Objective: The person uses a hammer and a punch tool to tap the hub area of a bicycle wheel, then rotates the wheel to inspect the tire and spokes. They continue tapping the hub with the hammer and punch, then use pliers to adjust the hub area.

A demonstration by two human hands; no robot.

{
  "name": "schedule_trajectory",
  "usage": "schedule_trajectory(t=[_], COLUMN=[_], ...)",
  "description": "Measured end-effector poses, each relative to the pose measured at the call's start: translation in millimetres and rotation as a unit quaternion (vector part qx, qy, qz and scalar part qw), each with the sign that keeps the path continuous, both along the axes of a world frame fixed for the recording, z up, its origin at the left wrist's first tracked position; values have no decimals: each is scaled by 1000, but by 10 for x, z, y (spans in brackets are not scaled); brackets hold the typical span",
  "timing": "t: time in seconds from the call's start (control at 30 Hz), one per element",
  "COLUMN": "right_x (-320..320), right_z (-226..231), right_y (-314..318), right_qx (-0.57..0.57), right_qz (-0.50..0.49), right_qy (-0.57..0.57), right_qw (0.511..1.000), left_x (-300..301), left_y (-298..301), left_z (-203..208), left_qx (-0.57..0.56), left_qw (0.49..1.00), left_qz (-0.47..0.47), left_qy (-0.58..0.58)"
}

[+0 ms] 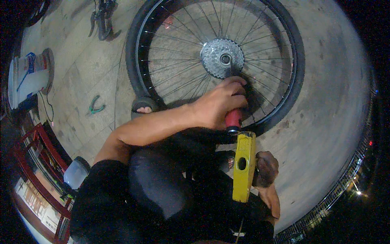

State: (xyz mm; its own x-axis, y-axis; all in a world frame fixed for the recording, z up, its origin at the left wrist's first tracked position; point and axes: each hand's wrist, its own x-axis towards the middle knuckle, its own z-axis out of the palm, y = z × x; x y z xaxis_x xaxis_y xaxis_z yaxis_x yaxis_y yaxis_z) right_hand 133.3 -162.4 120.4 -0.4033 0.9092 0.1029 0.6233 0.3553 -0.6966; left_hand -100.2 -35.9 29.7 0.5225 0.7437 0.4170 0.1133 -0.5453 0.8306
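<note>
A bicycle wheel (pixel 298 61) with a black tyre stands or lies in front of me; I cannot tell which. At its hub sits a silver cassette (pixel 210 61). My left hand (pixel 221 101) is closed round a screwdriver (pixel 233 120) with a red handle, its thin shaft reaching to the middle of the cassette. Just below the handle's butt is the yellow head of a hammer (pixel 243 179), touching or very near it. My right hand (pixel 266 168) grips the hammer from behind the head; the handle is mostly hidden.
Green-handled pliers (pixel 96 106) lie on the tiled floor to the left. Farther left stand a white bucket (pixel 30 79) and a red-framed rack (pixel 38 138). Part of a dark bicycle handlebar (pixel 102 20) shows at the upper left. My sandalled foot (pixel 144 106) is beside the tyre.
</note>
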Motion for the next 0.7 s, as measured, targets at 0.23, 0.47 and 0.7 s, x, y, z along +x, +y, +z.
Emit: schedule_trajectory(t=[0.23,0.47,0.7], right_x=[82,19,-7], right_z=[-72,-14,4], right_y=[-24,59,30], right_qx=[-77,0,-21], right_qz=[4,61,32], right_qy=[37,3,20], right_qw=[996,998,999], left_x=[-50,-82,-227], left_y=[92,64,128], left_z=[-172,-96,-185], left_qx=[6,2,21], left_qw=[998,998,992], left_qz=[-51,-68,-123], left_qy=[-19,-3,-17])
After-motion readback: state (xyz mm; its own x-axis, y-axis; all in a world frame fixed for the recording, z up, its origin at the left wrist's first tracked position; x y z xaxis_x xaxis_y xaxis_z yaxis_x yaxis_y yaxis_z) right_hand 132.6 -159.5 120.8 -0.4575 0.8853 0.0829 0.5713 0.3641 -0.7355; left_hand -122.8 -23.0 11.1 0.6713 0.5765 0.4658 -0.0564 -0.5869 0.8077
